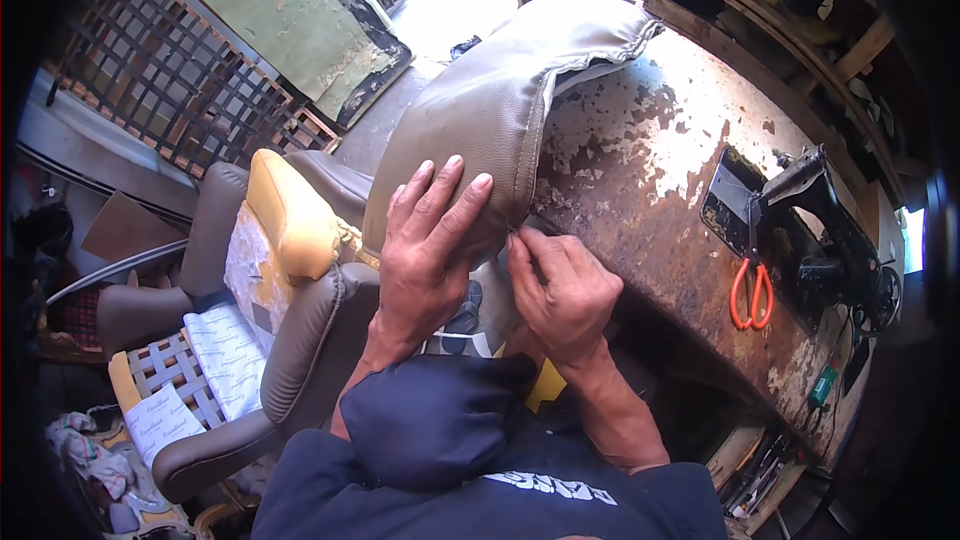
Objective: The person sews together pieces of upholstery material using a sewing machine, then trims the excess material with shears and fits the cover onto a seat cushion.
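A brown leather-like cushion (470,105) with a stitched seam along its right side leans over the edge of a worn workbench (625,180). Its far end has a loose, uneven edge of cover with pale lining showing. My left hand (425,245) lies on the cushion's near part, fingers stretched out and pressing on the surface. At the lower end of the seam, my right hand (562,290) is closed in a pinch. Thumb and forefinger meet right at the cushion's edge; whatever is between them is too small to make out.
Scissors (750,290) with orange handles lie on the bench beside a black sewing machine (835,230). A green-handled tool (822,386) is near the bench's right edge. To the left stands a partly covered brown armchair (310,340) with bare yellow foam (295,215). A webbed frame (190,70) leans behind.
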Demonstrator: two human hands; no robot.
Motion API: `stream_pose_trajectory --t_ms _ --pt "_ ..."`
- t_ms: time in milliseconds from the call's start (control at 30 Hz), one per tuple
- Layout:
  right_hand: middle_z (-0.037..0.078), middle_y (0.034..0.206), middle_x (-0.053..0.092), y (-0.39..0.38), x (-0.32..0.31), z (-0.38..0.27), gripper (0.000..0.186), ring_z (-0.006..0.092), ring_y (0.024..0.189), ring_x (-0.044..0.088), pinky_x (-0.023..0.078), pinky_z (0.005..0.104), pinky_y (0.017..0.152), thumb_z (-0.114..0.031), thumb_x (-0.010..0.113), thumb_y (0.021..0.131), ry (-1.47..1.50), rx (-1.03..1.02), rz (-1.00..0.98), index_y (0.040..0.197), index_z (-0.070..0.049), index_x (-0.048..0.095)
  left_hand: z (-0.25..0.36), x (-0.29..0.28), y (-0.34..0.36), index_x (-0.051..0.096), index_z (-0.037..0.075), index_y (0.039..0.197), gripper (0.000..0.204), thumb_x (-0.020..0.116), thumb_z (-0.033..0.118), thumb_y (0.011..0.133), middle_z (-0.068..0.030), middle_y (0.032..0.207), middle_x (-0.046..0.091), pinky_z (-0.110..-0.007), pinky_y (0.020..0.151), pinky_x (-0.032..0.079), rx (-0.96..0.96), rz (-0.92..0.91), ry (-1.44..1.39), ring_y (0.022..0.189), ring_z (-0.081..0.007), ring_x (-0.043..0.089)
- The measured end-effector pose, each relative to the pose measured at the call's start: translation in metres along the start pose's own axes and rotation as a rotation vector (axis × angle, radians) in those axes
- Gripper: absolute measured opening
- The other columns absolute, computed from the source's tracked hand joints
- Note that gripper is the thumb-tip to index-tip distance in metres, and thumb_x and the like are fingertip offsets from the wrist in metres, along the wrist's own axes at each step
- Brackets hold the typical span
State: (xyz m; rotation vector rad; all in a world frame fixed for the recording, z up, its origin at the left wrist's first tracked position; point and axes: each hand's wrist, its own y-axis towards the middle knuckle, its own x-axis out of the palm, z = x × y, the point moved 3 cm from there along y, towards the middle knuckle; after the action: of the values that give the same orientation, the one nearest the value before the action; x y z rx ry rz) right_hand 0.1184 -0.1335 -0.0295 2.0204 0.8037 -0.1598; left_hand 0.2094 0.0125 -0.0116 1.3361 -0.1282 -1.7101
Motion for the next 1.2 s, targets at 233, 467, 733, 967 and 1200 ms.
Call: stream_pose_trajectory --t_ms 233,467,733,967,1200 --pt "0.007 0.072 0.060 0.008 0.003 0.001 0.010 0.0262 0.058 0.063 0.050 0.0383 0.052 -0.004 0.079 0.084 0.000 0.008 -0.033 0.087 -0.007 0.070 -0.001 0.002 -0.003 0.066 0.020 0.146 0.065 0.072 0.001 0.084 -0.0169 0.151 0.060 -0.057 0.117 0.036 0.004 -0.007 0.011 0.138 -0.0451 0.054" --pt "0.008 0.072 0.062 -0.008 -0.023 -0.008 0.013 0.0235 0.058 0.064 0.051 0.0356 0.052 -0.006 0.082 0.082 0.376 -0.252 -0.277 0.086 -0.003 0.071 -0.001 0.003 -0.001 0.067 0.019 0.145 0.066 0.075 0.003 0.082 -0.0167 0.149 0.061 -0.057 0.116 0.038 -0.010 0.011 -0.012 0.138 -0.0452 0.053" --pt "0.009 0.089 0.069 0.002 -0.004 0.005 0.016 0.0253 0.072 0.071 0.056 0.0371 0.060 -0.007 0.080 0.089 0.000 -0.062 0.008 0.103 -0.003 0.072 0.003 0.000 0.001 0.068 0.018 0.144 0.069 0.076 -0.001 0.078 -0.0172 0.149 0.061 -0.054 0.117 0.038 -0.007 0.002 0.007 0.138 -0.0439 0.055" --pt "0.011 0.083 0.060 0.005 0.012 0.009 0.009 0.0272 0.067 0.064 0.054 0.0406 0.057 -0.006 0.073 0.091 0.034 0.008 -0.126 0.093 -0.004 0.065 0.001 0.001 0.000 0.068 0.018 0.143 0.069 0.076 -0.001 0.078 -0.0161 0.149 0.062 -0.054 0.117 0.039 -0.013 0.007 0.011 0.138 -0.0430 0.055" --pt "0.010 0.071 0.057 -0.024 -0.027 -0.039 0.010 0.0264 0.053 0.060 0.049 0.0401 0.049 -0.008 0.074 0.083 0.498 -0.176 -0.339 0.085 -0.005 0.065 -0.003 0.000 -0.001 0.069 0.019 0.141 0.067 0.080 0.003 0.078 -0.0155 0.147 0.063 -0.054 0.116 0.039 -0.020 0.023 0.002 0.137 -0.0426 0.056"
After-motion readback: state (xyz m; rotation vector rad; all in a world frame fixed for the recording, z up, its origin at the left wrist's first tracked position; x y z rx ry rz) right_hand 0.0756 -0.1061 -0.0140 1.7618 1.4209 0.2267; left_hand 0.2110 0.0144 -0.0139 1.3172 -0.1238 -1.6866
